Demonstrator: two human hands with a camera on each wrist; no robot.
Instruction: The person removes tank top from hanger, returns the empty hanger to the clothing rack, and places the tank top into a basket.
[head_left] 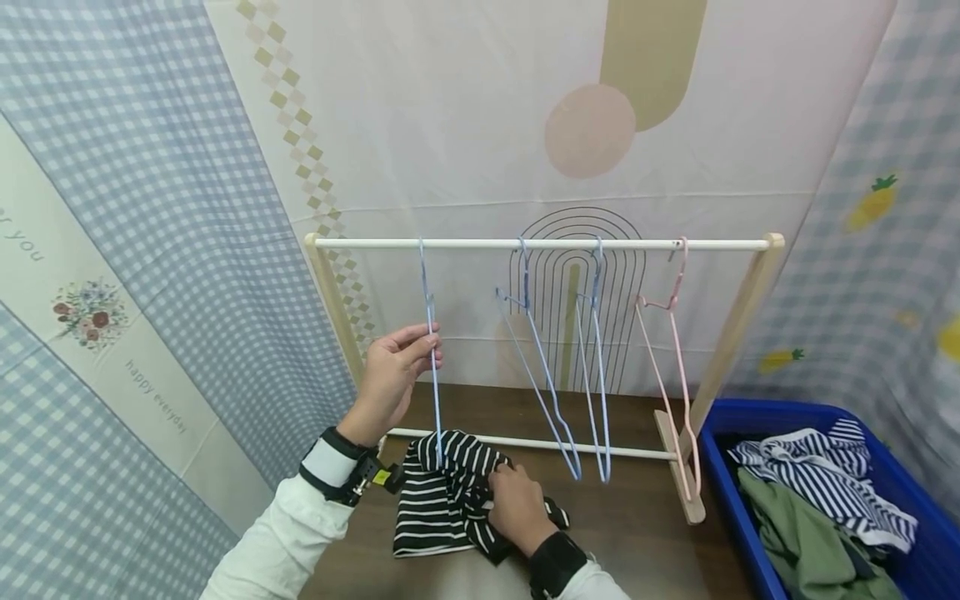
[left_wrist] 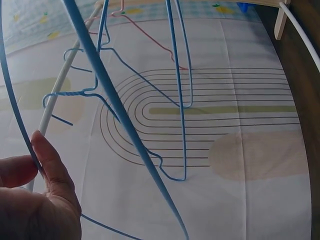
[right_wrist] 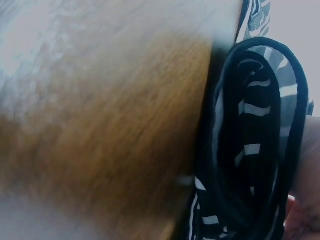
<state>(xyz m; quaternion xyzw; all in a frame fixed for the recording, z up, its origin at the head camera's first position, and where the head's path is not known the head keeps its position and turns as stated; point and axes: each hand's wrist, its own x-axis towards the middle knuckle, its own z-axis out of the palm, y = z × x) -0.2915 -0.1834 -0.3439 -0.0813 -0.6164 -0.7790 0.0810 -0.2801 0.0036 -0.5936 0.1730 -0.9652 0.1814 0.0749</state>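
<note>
A light blue wire hanger (head_left: pixel 436 396) hangs at the left end of the white rail, seen nearly edge-on. My left hand (head_left: pixel 393 371) pinches its side between thumb and fingers, which also shows in the left wrist view. Below, a black garment with white stripes (head_left: pixel 429 525) lies bunched on the brown table, and the hanger's lower end overlaps it. My right hand (head_left: pixel 521 508) grips the garment's right part with curled fingers. In the right wrist view an open, rolled edge of the striped cloth (right_wrist: pixel 295 95) stands close to the hand, whose fingers are mostly hidden.
Two more blue hangers (head_left: pixel 558 408) (head_left: pixel 602 392) and a pink one (head_left: pixel 684 383) hang from the rail (head_left: pixel 472 244) of a wooden-ended rack. To the right stands a blue basket (head_left: pixel 731 500) with a striped garment (head_left: pixel 832 475) and green cloth (head_left: pixel 802 533). Patterned curtains surround the table (head_left: pixel 615 533).
</note>
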